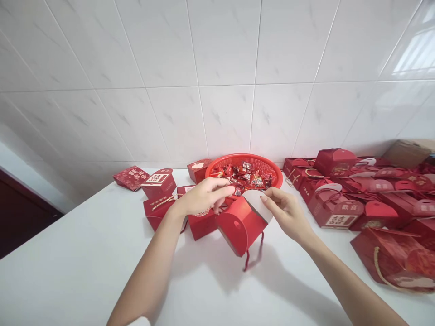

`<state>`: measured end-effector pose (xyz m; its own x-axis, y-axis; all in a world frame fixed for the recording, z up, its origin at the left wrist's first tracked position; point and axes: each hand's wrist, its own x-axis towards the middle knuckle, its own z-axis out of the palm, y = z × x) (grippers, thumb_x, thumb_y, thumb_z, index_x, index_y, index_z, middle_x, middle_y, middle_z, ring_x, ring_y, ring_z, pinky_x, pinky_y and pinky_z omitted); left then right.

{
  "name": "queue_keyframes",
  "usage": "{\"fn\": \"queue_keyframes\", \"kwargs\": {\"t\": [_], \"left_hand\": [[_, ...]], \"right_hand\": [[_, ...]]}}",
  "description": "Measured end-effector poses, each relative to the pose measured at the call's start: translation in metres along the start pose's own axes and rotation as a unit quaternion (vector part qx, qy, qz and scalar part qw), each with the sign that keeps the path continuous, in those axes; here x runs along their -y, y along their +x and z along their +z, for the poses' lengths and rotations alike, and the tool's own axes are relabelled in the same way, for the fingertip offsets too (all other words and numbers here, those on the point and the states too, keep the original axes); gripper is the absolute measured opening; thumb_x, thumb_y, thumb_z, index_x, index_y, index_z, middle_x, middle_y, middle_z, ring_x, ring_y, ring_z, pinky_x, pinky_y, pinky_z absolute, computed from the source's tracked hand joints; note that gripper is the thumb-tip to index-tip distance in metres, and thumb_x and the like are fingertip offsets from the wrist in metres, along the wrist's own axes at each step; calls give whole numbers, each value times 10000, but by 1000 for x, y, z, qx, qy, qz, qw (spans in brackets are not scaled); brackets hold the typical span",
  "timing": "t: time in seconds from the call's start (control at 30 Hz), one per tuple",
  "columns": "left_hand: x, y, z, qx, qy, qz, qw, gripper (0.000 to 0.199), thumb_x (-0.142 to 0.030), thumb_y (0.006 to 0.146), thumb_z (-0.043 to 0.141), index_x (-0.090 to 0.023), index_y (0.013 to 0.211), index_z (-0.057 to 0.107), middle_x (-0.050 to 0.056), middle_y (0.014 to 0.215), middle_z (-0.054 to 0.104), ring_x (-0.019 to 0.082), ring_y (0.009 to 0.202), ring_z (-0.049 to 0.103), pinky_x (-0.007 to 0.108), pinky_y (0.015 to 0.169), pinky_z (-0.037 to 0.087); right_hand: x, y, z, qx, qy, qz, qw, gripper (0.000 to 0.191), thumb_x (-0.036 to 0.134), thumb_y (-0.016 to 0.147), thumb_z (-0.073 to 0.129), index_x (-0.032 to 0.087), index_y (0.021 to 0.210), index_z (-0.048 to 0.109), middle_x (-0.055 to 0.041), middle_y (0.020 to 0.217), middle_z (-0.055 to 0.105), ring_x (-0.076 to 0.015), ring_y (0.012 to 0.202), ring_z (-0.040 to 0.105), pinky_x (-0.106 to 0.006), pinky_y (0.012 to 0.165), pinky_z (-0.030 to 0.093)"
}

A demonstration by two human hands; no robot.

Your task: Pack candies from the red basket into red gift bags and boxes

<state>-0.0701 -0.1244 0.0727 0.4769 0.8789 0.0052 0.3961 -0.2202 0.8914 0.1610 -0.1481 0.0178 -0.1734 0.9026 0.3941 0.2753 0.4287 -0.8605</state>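
Note:
A red gift box point(242, 226), tilted and with its rounded flaps up, is held above the white table. My right hand point(287, 213) pinches the pale inner side of one flap between thumb and fingers. A dark red cord hangs beneath this box. Just left of it is my left hand point(207, 195), its fingers loosely bent and apart, with nothing visible in them. Behind both hands stands a red plastic basket point(277, 174) of wrapped candies point(246, 174). Under my left hand, more red boxes point(202, 226) are partly covered.
Many red gift boxes point(336, 206) with cord handles crowd the right side. At the left back are a box with a white label point(158, 183) and a flat patterned box point(131, 177). A tiled wall point(224, 117) bounds the table point(84, 253); a brown carton point(409, 151) sits far right.

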Motion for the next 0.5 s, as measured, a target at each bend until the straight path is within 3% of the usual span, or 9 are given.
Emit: {"fn": "queue_keyframes", "kwargs": {"t": [0.1, 0.17, 0.27, 0.37, 0.5], "left_hand": [[4, -3, 9, -147, 229, -10, 962, 224, -426, 885, 575, -207, 851, 540, 14, 840, 628, 191, 755, 613, 299, 664, 482], [5, -4, 19, -191, 299, 22, 935, 196, -373, 867, 598, -219, 982, 557, 39, 1054, 621, 222, 924, 615, 327, 762, 482], [2, -4, 33, -109, 334, 47, 935, 263, -347, 826, 641, -242, 1056, 570, 37, 1168, 573, 230, 1017, 597, 322, 803, 479], [1, -5, 39, 2, 379, 12, 925, 317, -340, 774, 679, -234, 1057, 583, 38, 1109, 570, 247, 1006, 600, 314, 759, 471], [10, -5, 34, 88, 420, -31, 903, 472, -229, 731, 638, -261, 1194, 549, 42, 1119, 568, 246, 962, 618, 299, 667, 428]], "right_hand": [[-2, 2, 0, 26, 18, 26, 999, 355, 505, 899, 536, 204, 712, 519, 5, 630, 522, -130, 564, 479, -250, 504, 398], [-6, 3, 4, 45, 22, 44, 998, 357, 516, 899, 529, 208, 719, 526, -4, 639, 550, -144, 577, 519, -258, 512, 428], [-12, 5, 11, 69, 10, 56, 996, 340, 508, 896, 527, 204, 743, 550, -12, 664, 580, -152, 588, 560, -264, 526, 464], [-17, 7, 12, 86, 1, 67, 994, 333, 499, 890, 535, 195, 757, 566, -8, 672, 579, -146, 564, 574, -262, 515, 472], [-22, 12, 10, 106, 18, 94, 990, 332, 501, 885, 538, 191, 766, 556, -2, 666, 579, -148, 530, 598, -264, 495, 474]]}}
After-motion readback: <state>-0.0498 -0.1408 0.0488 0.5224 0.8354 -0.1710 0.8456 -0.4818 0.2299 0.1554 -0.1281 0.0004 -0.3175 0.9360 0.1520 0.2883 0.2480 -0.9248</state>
